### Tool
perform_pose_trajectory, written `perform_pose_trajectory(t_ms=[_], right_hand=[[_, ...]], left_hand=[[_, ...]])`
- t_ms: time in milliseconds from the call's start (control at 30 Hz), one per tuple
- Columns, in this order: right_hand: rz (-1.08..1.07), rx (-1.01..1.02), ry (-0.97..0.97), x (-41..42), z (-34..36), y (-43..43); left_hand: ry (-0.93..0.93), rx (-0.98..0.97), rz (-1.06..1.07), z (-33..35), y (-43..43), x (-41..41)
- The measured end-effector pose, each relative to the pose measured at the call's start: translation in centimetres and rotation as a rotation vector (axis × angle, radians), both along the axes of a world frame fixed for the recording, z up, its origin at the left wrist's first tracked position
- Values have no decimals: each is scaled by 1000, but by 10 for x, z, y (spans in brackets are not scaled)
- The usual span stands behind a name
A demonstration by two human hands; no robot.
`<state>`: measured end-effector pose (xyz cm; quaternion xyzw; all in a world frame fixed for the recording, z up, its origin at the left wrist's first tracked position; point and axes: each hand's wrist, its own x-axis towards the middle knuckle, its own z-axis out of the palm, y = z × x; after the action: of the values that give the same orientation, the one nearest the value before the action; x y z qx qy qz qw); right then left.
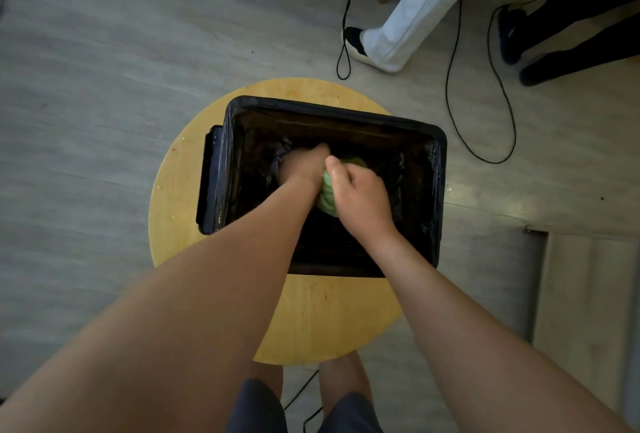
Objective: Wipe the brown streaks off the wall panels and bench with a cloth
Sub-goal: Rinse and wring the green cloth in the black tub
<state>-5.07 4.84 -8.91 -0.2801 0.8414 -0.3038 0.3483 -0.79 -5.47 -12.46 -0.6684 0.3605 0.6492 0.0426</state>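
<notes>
We look straight down at a green cloth (327,204), bunched into a tight wad and caught between both hands inside a black tub (332,111). The cloth sits at about the middle of the tub, below the level of its rim. Only two patches of it show: a strip between the two wrists and a small edge beyond the right knuckles. The rest is hidden inside the fists.

The left hand (304,166) comes in from the left with its fingers curled down over the far end of the wad. It is blurred, so we cannot tell how each finger lies, only that the hand closes on the cloth. The right hand (362,197) grips the near end in a fist, knuckles up, with its thumb (334,167) laid along the top of the cloth and pointing away from us. The two hands touch or nearly touch above the wad.

The tub is lined with a glossy black bag folded over its rim. The inside is too dark for us to tell what lies at the bottom. The tub stands on a round wooden stool (173,197), and the stool stands on a grey floor (86,86).

Black cables (498,162) loop across the floor beyond the stool. At the top right stand a leg in white trousers (415,6) and a pair of dark-clad legs (571,48). At the bottom edge we see our own knees and dark shorts (256,408).
</notes>
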Motion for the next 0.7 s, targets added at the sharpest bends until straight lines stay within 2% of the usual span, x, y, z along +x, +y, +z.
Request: perform_pose_trajectory(t_ms=[67,167,267,367,433,533,633,700], right_hand=[[14,-41,24,-1,-3,1],[109,-84,221,3,-8,-4],[180,-53,509,5,-23,-4],[172,139,668,-12,-39,2],[131,294,620,-29,-45,6],[24,374,448,-33,-51,8],[-142,434,50,-21,-49,2],[-220,347,-204,-13,-42,-4]], left_hand=[[91,69,1,2,-4,-2],[239,306,37,2,-4,-3],[270,290,81,1,-1,-4],[313,314,88,-5,8,-5],[342,319,65,-6,15,-3],[282,226,-22,-15,12,6],[230,171,-83,-13,8,14],[270,211,-62,-6,8,17]])
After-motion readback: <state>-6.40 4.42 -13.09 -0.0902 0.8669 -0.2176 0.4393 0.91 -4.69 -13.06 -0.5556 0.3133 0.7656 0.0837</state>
